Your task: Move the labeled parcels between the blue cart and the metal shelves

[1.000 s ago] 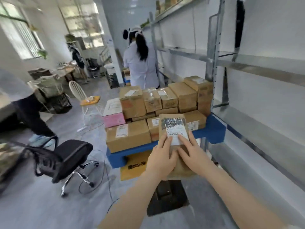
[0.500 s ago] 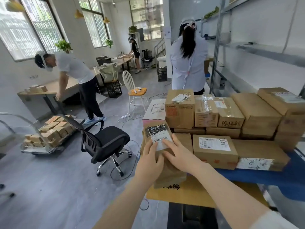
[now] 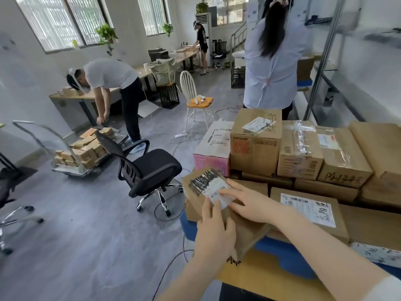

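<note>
While the parcel overhangs the blue cart's corner,
left grip clasps it, right grip lies flat; slack could drop it.

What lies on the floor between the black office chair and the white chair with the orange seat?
In the head view, a white power strip with its cables lies on the grey floor between the black office chair and the white chair.
</note>
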{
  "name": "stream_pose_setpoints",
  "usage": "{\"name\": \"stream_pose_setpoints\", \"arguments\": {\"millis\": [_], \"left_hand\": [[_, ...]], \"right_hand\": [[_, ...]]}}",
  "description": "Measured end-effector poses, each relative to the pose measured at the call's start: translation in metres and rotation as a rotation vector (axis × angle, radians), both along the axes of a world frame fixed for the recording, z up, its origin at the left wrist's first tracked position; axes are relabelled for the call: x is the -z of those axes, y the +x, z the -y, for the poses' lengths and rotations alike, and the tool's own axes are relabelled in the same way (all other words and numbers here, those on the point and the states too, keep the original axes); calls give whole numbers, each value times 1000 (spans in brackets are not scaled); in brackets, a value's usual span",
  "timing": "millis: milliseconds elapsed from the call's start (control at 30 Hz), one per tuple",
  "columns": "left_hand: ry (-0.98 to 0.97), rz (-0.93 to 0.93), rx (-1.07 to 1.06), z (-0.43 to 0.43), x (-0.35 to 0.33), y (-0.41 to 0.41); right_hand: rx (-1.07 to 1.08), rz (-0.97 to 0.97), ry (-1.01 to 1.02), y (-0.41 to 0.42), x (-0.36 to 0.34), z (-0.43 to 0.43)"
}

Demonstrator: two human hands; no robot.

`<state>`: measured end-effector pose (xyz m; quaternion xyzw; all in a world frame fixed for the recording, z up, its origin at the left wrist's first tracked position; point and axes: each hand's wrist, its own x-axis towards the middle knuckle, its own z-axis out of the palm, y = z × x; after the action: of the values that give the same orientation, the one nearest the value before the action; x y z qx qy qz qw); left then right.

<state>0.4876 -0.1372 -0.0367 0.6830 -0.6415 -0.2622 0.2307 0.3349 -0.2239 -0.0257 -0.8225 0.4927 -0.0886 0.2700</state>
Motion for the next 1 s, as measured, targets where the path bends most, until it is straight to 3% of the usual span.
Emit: {"name": "stream_pose_setpoints", "arguments": {"millis": [100,167,233,333,367,433,533,700,1000], "left_hand": [[-174,357,15,23,-5,16],[-226,441,-51,52,-13,41],[-182,445,-5,85,-15,66],[-159,478,279,112,-7,83],[-161,414,292,114,-5,85],[-174,282,243,113,-4,86],[-244,314,216,108,-2,84],[-239,360,99,108,-10,81],[-208,273,205,117,-8,77]], "right_hand": [[-17,-16,29,-7,-7,10],[-4,-15,57,-6,-11,9],[67,-38,24,-1,-15,1],[247,-155,-171,13,-10,-30],[287,-165,-217,20,-7,-45],[261,-212,-269,33,0,-70],[182,-333,-357,30,3,-69],[181,-411,-328,5,-7,-30],[279,-386,-334,-8,4,-7]]}}
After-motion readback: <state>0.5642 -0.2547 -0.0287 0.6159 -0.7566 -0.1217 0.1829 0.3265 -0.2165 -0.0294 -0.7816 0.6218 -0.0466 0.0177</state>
